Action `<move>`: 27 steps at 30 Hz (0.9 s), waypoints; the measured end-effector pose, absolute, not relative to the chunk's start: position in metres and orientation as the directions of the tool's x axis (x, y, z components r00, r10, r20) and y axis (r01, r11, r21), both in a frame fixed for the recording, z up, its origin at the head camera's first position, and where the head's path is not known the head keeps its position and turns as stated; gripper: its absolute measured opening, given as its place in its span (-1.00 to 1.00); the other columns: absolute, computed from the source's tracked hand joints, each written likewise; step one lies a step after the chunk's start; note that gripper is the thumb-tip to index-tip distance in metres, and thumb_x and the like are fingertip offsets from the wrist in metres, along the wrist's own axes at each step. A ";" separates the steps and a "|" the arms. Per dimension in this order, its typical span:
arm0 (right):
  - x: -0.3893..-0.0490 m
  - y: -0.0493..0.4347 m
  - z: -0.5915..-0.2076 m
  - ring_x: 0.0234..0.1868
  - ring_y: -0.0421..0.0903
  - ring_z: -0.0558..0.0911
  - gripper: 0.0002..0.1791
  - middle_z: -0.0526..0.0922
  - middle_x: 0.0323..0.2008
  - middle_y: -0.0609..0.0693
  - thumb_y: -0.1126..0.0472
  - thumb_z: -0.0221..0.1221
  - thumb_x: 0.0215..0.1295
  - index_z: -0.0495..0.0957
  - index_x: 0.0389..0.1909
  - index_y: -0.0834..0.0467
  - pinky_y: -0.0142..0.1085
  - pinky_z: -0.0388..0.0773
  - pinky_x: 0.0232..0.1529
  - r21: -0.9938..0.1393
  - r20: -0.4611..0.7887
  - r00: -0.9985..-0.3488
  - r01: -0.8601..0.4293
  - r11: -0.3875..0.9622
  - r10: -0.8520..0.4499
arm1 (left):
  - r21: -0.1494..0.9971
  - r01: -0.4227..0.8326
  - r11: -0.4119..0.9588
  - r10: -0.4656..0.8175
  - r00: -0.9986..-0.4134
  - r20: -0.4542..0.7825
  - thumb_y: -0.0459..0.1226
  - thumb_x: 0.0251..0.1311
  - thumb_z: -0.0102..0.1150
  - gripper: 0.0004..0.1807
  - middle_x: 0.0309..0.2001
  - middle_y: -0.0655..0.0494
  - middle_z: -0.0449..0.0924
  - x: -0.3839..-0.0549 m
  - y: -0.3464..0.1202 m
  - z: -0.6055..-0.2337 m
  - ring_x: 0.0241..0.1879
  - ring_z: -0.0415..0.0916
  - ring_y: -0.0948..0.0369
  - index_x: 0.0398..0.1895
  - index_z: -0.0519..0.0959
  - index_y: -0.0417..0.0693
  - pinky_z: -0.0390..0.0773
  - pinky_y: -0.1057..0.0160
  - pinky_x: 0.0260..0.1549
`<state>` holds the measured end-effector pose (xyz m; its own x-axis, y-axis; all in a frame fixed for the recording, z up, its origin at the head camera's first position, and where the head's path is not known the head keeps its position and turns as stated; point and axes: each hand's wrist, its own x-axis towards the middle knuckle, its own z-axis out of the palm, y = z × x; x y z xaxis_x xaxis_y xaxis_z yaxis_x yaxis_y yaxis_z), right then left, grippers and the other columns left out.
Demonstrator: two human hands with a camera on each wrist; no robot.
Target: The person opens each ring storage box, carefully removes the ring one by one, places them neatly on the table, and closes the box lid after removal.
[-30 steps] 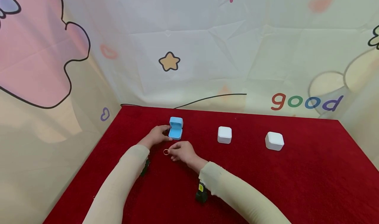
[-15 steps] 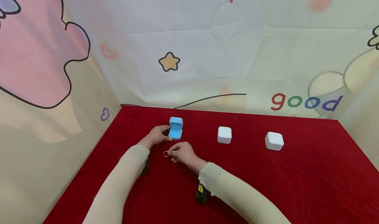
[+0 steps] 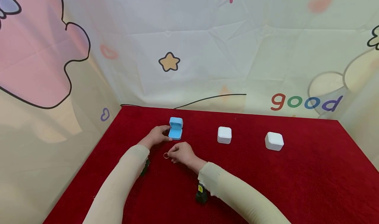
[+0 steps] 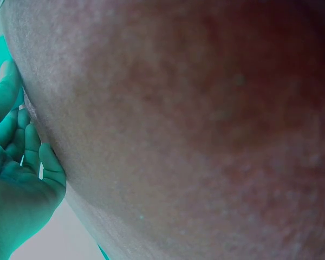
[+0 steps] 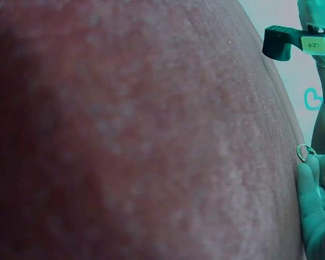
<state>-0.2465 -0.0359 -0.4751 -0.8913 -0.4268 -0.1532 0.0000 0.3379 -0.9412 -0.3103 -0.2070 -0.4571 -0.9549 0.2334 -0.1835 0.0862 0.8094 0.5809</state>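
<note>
A light-blue ring box point(image 3: 175, 133) stands on the red cloth with its lid raised. My left hand point(image 3: 156, 135) holds it from the left, thumb at the front corner and a finger farther back. In the left wrist view the fingers point(image 4: 31, 142) bend beside a sliver of the box point(image 4: 0, 51). My right hand point(image 3: 182, 153) pinches a thin gold-coloured ring point(image 3: 164, 157) between thumb and fingertips, in front of the box and nearer to me. The ring point(image 5: 299, 154) stands out past the fingertips in the right wrist view.
Two white boxes, a nearer-to-centre one point(image 3: 224, 135) and another point(image 3: 274, 141), stand to the right on the red cloth point(image 3: 311, 171). A printed curtain point(image 3: 201, 75) hangs behind the table and at both sides. Dark wrist cameras point(image 3: 201, 193) sit under the sleeves.
The ring and the right hand's fingertips have shifted slightly toward me. The left hand and the ring box have stayed in place.
</note>
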 end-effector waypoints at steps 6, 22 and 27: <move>-0.247 -0.034 -0.473 -0.57 -0.26 0.65 -0.87 0.77 -0.42 0.19 0.40 0.26 0.32 0.74 -0.29 0.39 -0.30 0.76 -0.37 -0.932 -0.137 -0.878 -0.042 0.359 -0.458 | 0.587 0.081 0.806 0.231 -0.955 -0.185 -0.29 0.33 0.29 -0.31 0.47 -0.27 0.37 -0.310 -0.206 -0.457 0.47 0.32 -0.17 0.48 0.33 -0.30 0.36 -0.11 0.47; -0.243 -0.038 -0.464 -0.61 -0.31 0.60 -0.86 0.80 -0.38 0.24 0.39 0.26 0.31 0.76 -0.32 0.37 -0.34 0.73 -0.40 -0.892 -0.113 -0.887 -0.108 0.439 -0.447 | 0.589 0.091 0.803 0.236 -0.956 -0.173 -0.31 0.32 0.31 -0.32 0.46 -0.28 0.38 -0.310 -0.206 -0.458 0.46 0.33 -0.18 0.47 0.34 -0.31 0.40 -0.10 0.44; -0.242 -0.038 -0.463 -0.61 -0.31 0.60 -0.86 0.80 -0.38 0.23 0.37 0.27 0.30 0.76 -0.33 0.37 -0.33 0.74 -0.39 -0.895 -0.115 -0.891 -0.099 0.434 -0.440 | 0.590 0.085 0.803 0.231 -0.957 -0.177 -0.31 0.32 0.30 -0.32 0.46 -0.28 0.38 -0.309 -0.206 -0.458 0.47 0.32 -0.18 0.47 0.34 -0.30 0.39 -0.10 0.45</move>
